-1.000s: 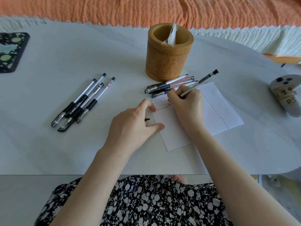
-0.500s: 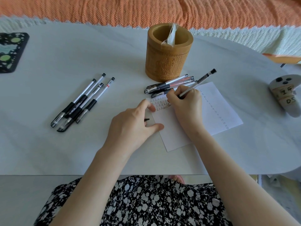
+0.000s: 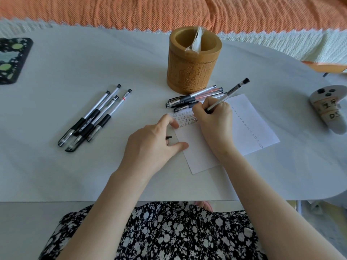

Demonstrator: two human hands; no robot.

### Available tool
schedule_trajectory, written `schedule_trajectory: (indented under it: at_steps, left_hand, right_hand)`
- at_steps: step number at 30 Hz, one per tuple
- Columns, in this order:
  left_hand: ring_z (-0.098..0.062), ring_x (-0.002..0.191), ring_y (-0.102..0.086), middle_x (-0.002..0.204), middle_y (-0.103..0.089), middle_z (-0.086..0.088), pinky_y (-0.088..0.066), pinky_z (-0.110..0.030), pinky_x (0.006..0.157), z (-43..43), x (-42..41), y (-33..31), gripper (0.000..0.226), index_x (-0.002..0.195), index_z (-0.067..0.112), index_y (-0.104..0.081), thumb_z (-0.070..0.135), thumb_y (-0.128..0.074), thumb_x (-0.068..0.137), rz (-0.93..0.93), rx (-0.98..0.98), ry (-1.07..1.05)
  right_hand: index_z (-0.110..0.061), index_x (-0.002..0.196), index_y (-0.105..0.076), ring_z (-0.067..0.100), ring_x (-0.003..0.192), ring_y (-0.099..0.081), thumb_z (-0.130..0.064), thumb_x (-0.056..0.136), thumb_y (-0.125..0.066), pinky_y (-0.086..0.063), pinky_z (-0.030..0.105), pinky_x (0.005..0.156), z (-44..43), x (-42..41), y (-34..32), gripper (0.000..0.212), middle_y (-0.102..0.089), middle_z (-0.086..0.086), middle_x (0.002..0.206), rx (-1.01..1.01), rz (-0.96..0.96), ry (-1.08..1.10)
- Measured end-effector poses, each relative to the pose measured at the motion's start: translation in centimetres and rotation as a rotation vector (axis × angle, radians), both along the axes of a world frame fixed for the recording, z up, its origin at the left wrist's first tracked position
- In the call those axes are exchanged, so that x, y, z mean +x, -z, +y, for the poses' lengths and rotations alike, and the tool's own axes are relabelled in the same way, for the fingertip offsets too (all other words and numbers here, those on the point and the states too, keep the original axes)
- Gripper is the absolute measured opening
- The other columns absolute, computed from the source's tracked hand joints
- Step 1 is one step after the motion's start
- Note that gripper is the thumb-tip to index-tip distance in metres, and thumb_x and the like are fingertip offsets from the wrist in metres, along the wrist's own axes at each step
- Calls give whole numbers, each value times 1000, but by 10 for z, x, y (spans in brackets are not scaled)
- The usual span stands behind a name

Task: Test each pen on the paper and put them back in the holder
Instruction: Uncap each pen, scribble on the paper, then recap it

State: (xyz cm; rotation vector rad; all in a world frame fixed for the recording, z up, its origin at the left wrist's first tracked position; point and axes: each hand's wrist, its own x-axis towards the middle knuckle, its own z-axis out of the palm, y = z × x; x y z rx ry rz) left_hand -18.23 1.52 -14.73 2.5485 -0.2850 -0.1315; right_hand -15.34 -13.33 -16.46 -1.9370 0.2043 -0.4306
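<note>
My right hand (image 3: pixel 214 121) grips a clear pen (image 3: pixel 231 91) with a black end, its tip hidden by my fingers over rows of marks at the upper left of the white paper (image 3: pixel 249 126). My left hand (image 3: pixel 150 145) rests on the paper's left edge and holds a small black pen cap (image 3: pixel 169 137). The carved bamboo holder (image 3: pixel 193 61) stands behind the paper with a bit of clear wrapper inside. Several capped pens (image 3: pixel 195 96) lie between holder and paper. Another group of several pens (image 3: pixel 93 117) lies to the left.
A black patterned pad (image 3: pixel 11 61) lies at the table's far left. A small white figure with lettering (image 3: pixel 330 109) sits at the right edge. Orange fabric (image 3: pixel 169 10) runs behind the white table (image 3: pixel 56 175). My lap in a floral dress shows below the table's front edge.
My right hand and the pen shifted very slightly left while writing. My left hand has stayed in place on the paper.
</note>
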Motion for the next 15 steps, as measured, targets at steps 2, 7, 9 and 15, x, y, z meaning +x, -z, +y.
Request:
schedule_trajectory:
  at_steps: [2, 7, 9, 15]
  left_hand:
    - [-5, 73, -54, 64, -49, 11, -33, -25, 55, 0, 0, 0, 40, 102, 37, -46, 56, -66, 72, -4, -5, 2]
    - [-8, 69, -55, 64, -50, 9, -41, -25, 60, 2, -2, -1, 41, 105, 32, -50, 50, -69, 73, -54, -132, -1]
    - [-7, 65, -53, 65, -52, 5, -40, -19, 61, 1, -3, -4, 35, 105, 28, -51, 39, -68, 77, -76, -297, -1]
    - [-10, 65, -51, 85, -62, 2, -38, -13, 60, -4, -4, -6, 30, 113, 23, -46, 12, -55, 87, 106, -516, 72]
  right_hand:
    - [-13, 53, -30, 8, 48, -21, -2, 77, -57, -18, 18, 45, -1, 0, 0, 37, -25, -1, 49, 11, 14, 4]
    - [-14, 46, -41, 19, 57, -47, -11, 86, -61, -33, 22, 51, -8, 2, -7, 45, -42, -4, 43, 206, -6, 52]
    - [-18, 49, -52, 16, 48, -39, -22, 91, -61, -31, 23, 47, -10, 0, -16, 43, -44, -4, 45, 367, -9, 1]
    - [-5, 64, -63, 18, 47, -26, -21, 97, -45, -23, 25, 46, -10, -9, -26, 40, -32, 6, 46, 613, 135, -218]
